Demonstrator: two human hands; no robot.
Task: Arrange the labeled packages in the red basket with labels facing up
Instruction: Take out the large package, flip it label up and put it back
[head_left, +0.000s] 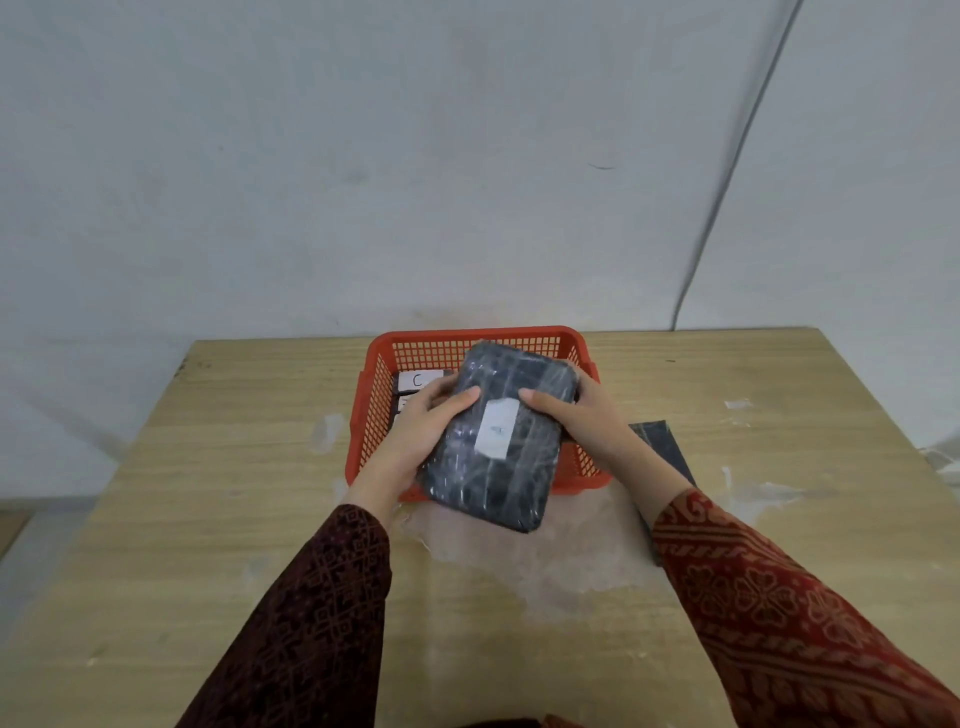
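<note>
Packages are the matter here, and the nearest one, a dark package (496, 436) wrapped in shiny clear film, is held over the front half of the red basket (374, 410), its near end jutting past the basket's front rim toward the person. A white label (497, 430) faces up on top of it; the mark on the label is too faint to read. Both hands are clamped on this package: the left hand (421, 431) grips its left edge with the thumb laid on top, and the right hand (576, 415) grips its right edge the same way. Patterned red sleeves cover both forearms. Just right of the basket, a flat dark sheet (660, 441) lies on the wooden table (234, 493), partly hidden by the right forearm. Inside the basket, at its left side behind the left hand, lies another package with a white label reading C (420, 380), facing up. Beyond the basket stands a pale wall (415, 156).
</note>
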